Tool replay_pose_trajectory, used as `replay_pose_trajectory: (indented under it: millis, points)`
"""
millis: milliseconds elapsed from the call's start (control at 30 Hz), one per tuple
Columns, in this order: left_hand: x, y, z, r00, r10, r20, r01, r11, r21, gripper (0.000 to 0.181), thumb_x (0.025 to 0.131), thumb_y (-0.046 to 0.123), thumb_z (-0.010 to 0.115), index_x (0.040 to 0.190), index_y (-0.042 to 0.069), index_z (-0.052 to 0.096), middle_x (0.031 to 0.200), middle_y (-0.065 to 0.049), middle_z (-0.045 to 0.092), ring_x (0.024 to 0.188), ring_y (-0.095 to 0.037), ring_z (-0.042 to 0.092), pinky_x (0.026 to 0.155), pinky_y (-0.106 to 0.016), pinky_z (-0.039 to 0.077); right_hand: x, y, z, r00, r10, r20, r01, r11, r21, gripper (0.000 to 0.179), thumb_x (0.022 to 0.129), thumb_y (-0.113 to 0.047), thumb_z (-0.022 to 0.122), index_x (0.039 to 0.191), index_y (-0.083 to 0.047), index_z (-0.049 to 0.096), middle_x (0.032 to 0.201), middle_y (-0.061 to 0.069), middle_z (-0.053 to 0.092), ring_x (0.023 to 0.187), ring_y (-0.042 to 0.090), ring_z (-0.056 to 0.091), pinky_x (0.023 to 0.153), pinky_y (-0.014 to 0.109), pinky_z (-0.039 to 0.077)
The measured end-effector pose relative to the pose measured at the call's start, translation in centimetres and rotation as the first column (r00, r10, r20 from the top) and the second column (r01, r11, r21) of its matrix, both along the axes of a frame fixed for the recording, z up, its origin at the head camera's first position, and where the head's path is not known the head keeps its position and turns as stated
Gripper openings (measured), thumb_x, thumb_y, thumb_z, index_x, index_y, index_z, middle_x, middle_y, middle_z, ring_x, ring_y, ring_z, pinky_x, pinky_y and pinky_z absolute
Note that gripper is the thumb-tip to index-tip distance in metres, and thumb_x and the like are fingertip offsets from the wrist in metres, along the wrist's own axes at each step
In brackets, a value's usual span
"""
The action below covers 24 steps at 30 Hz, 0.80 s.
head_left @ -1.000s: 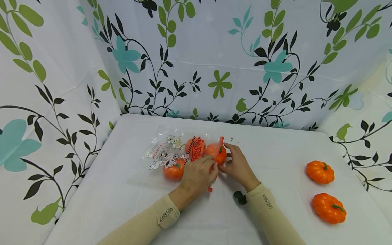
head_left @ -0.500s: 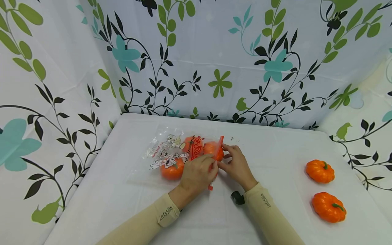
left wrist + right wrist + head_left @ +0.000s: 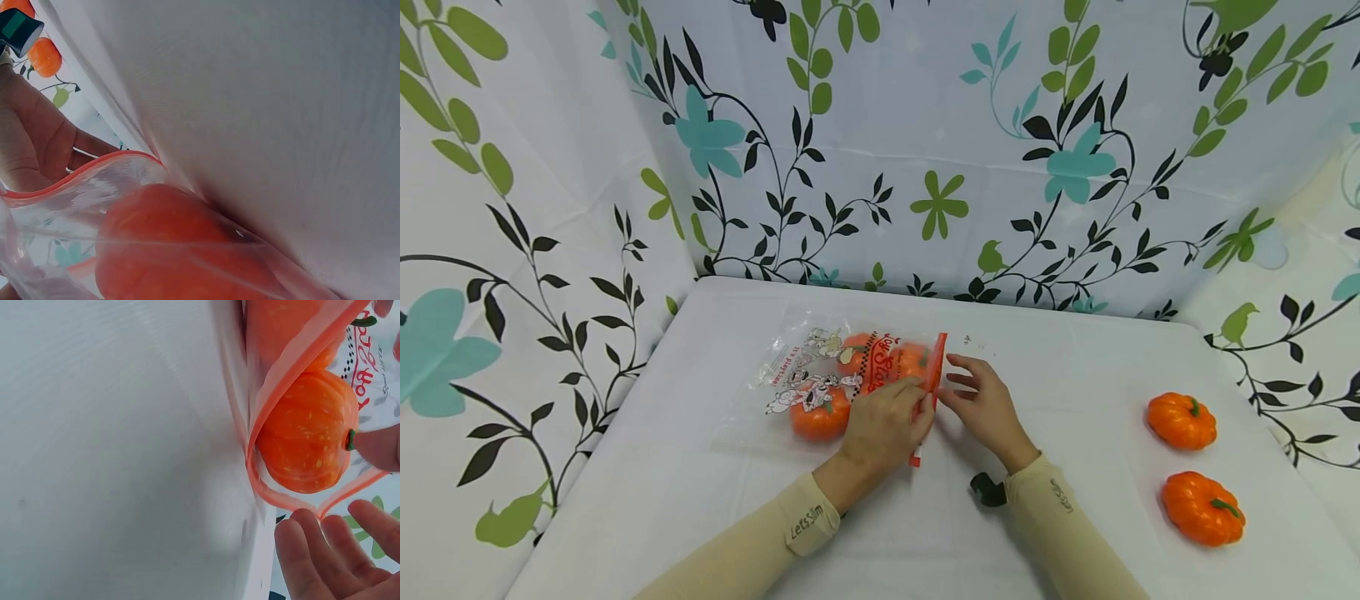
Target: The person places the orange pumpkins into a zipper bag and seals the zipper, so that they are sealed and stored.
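Note:
A clear zip bag (image 3: 782, 379) with cartoon print and a red edge (image 3: 937, 367) lies on the table. My left hand (image 3: 883, 429) pinches that edge near its middle. Inside are orange pumpkins: one (image 3: 820, 417) at the front left, others behind the red lettering. The right wrist view shows the bag's mouth spread open, with a green-stemmed pumpkin (image 3: 306, 431) just within it. Just right of the mouth is my right hand (image 3: 988, 408), fingers spread and relaxed, holding nothing. Its thumb overlaps the stem in the right wrist view.
Two loose orange pumpkins, one farther back (image 3: 1182, 422) and one nearer (image 3: 1203, 508), sit at the table's right side. A small black device (image 3: 987, 490) is at my right wrist. A leaf-patterned curtain (image 3: 865, 150) borders the white table (image 3: 1075, 375).
The pumpkin at the mouth has moved left, deeper into the bag, and the others have shifted slightly left. My right hand has let go and drawn back right. My left hand stays put.

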<state>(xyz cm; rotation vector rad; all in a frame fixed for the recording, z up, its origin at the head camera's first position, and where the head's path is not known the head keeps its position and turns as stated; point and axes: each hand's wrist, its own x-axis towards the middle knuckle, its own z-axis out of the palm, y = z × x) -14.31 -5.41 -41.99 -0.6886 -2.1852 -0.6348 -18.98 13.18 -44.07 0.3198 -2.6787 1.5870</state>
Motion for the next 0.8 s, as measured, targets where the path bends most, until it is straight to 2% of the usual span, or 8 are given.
replay_pose_trajectory:
  millis: [233,467,667,800]
  points:
    - [0.0,0.1,0.1,1.0,-0.007,0.001,0.007,1.0,0.008,0.005,0.083,0.01,0.077,0.083,0.006,0.073,0.096,-0.007,0.076,0.078,-0.017,0.074,0.062,-0.029,0.059,0.4,0.1,-0.2,1.0,-0.007,-0.004,0.007,1.0,0.028,0.039,0.092,-0.008,0.072,0.13,-0.005,0.065,0.13,0.011,0.06,0.11,0.03,0.067,0.092,0.045,0.055]
    - [0.2,0.0,0.3,1.0,-0.011,0.009,0.011,1.0,-0.002,0.007,0.084,0.011,0.077,0.085,0.006,0.074,0.097,-0.007,0.076,0.077,-0.016,0.074,0.061,-0.027,0.058,0.6,-0.6,0.0,0.999,0.026,0.032,-0.026,1.0,0.008,0.039,0.092,-0.006,0.07,0.13,-0.002,0.064,0.128,0.011,0.06,0.112,0.03,0.066,0.093,0.043,0.054]
    - [0.2,0.0,0.1,1.0,-0.02,0.018,0.02,1.0,-0.008,0.008,0.084,0.011,0.078,0.087,0.004,0.075,0.099,-0.008,0.076,0.08,-0.017,0.075,0.063,-0.028,0.058,0.3,-0.9,0.0,0.998,0.054,0.02,-0.054,0.999,0.002,0.04,0.091,-0.003,0.069,0.131,-0.003,0.064,0.13,0.011,0.062,0.115,0.032,0.065,0.093,0.042,0.054]
    - [0.2,0.1,0.0,1.0,-0.025,0.004,0.025,1.0,0.006,0.007,0.083,0.01,0.078,0.087,0.004,0.075,0.1,-0.009,0.076,0.084,-0.018,0.075,0.066,-0.03,0.059,0.2,-1.0,-0.1,0.994,0.11,0.007,-0.109,0.994,-0.019,0.041,0.091,-0.001,0.067,0.132,-0.003,0.063,0.133,0.013,0.062,0.117,0.033,0.064,0.094,0.043,0.054]
